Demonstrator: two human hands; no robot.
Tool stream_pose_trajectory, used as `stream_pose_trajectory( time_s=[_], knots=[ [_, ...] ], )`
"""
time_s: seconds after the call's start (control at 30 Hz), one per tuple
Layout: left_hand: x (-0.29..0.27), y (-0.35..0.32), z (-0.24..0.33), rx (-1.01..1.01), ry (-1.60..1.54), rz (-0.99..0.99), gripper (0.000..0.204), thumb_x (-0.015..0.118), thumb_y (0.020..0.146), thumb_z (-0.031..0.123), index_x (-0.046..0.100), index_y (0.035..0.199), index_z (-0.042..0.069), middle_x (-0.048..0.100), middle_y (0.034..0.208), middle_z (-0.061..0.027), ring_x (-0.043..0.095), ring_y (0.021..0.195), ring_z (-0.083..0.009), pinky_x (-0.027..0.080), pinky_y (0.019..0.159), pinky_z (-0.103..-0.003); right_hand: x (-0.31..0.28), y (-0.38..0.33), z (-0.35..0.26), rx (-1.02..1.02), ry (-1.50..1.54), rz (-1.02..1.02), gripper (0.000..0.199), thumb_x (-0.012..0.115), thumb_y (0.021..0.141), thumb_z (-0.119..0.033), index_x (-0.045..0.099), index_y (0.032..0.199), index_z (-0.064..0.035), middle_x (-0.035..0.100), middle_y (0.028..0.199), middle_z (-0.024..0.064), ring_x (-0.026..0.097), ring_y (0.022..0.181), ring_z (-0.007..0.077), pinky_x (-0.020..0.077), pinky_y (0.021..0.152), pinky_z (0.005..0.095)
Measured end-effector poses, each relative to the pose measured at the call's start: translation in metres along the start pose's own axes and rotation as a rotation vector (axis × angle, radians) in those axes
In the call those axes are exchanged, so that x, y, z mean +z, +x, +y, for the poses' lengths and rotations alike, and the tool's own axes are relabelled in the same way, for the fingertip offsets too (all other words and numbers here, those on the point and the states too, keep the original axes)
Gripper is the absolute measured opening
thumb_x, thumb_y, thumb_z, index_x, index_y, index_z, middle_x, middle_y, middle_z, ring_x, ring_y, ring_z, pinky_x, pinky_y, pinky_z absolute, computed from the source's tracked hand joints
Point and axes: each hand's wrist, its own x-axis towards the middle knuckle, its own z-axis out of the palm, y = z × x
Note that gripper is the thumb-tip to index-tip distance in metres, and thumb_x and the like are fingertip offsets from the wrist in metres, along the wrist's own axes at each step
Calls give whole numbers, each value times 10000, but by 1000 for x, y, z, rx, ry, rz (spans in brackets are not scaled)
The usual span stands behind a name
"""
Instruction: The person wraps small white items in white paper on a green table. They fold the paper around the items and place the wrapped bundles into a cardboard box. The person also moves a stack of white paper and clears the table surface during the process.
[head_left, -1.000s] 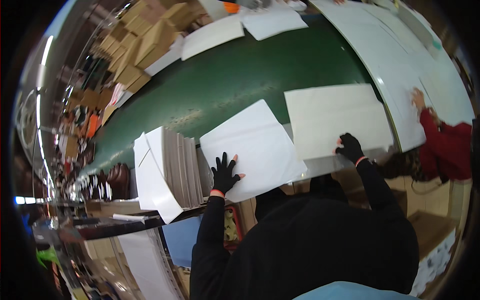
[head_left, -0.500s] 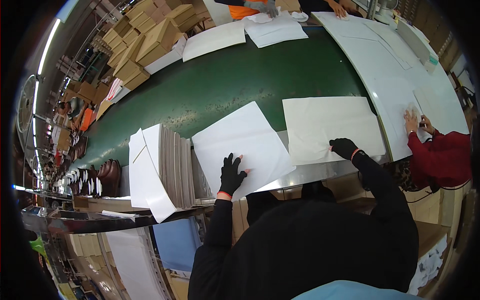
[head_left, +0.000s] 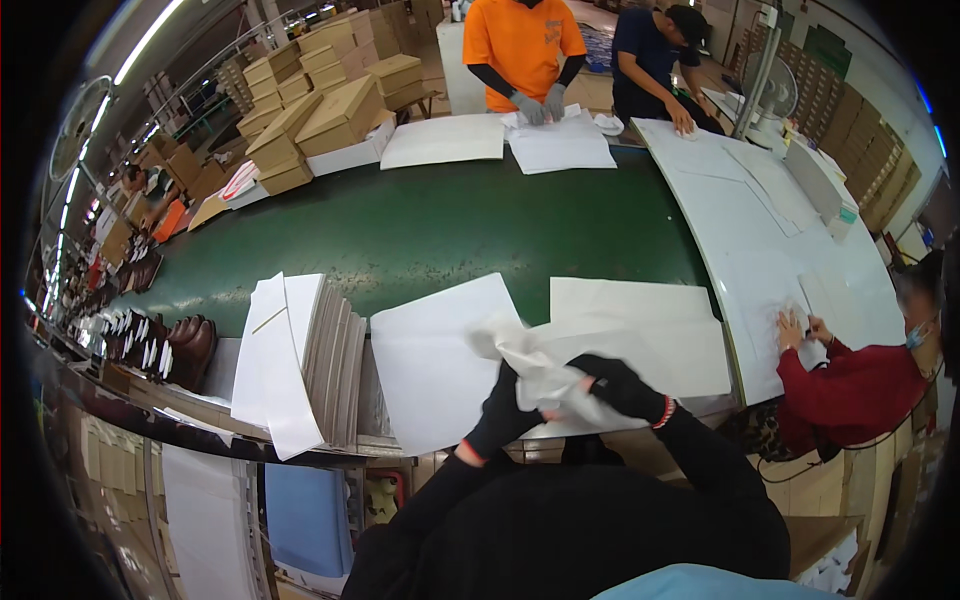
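A sheet of thin white paper (head_left: 545,372), crumpled and blurred by motion, is bunched up between my hands above the near edge of the work surface. My left hand (head_left: 506,408), in a black glove with bare fingertips, grips its left side. The other side is held by my right hand (head_left: 622,386), gloved the same way. Behind my left hand a flat white sheet (head_left: 435,345) lies askew. Beneath and beyond my right hand rests a cream-white sheet (head_left: 640,320), partly covered by my hand and the crumpled paper.
A thick stack of white sheets (head_left: 338,370) stands at left, beside brown shoes (head_left: 190,350). A green conveyor belt (head_left: 450,220) runs across. Cardboard boxes (head_left: 340,115) are piled far left. Co-workers handle paper beyond the belt and at the white table (head_left: 740,250) on the right.
Both hands have come together from the two flat sheets and now hold crumpled thin paper between them. The view has tilted up, showing more of the co-workers opposite.
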Motion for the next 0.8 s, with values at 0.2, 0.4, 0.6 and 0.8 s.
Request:
stream_pose_trajectory(
  time_s=[0.2, 0.4, 0.6, 0.8],
  knots=[
    [-2, 19, -41, 316, 253, 310, 299, 661, 790, 52, 628, 1081, -6, 673, 958, -125, 637, 882, -243, 486, 836, -357, -12, -8, 51, 151, 345, 167, 122, 573, 863, 19, 680, 907, 59, 692, 936, 116, 638, 892, 167, 499, 842, 303],
    [-93, -9, -70, -170, -47, 534, 204, 559, 846, 9, 603, 1039, -36, 654, 824, -102, 619, 718, -217, 506, 693, -348, -20, -128, 227, 476, -375, 297, 299, 806, 600, -273, 678, 753, -51, 654, 757, 105, 638, 769, 261, 494, 701, 362],
    [-112, -44, -61, -255, -252, 502, 341, 570, 870, 64, 503, 1189, -35, 600, 1062, -107, 622, 901, -186, 556, 703, -323, -24, -97, 219, 483, -406, 222, 260, 753, 662, -268, 668, 732, -32, 627, 699, 120, 609, 684, 267, 463, 643, 368],
    [-95, -19, -61, -228, -357, 504, 455, 586, 858, 50, 439, 1278, -41, 561, 1170, -128, 584, 1023, -210, 568, 752, -341, -44, -103, 202, 380, -502, 137, 166, 621, 809, -227, 658, 836, -68, 641, 849, 124, 596, 883, 309, 467, 790, 405]
  ],
)
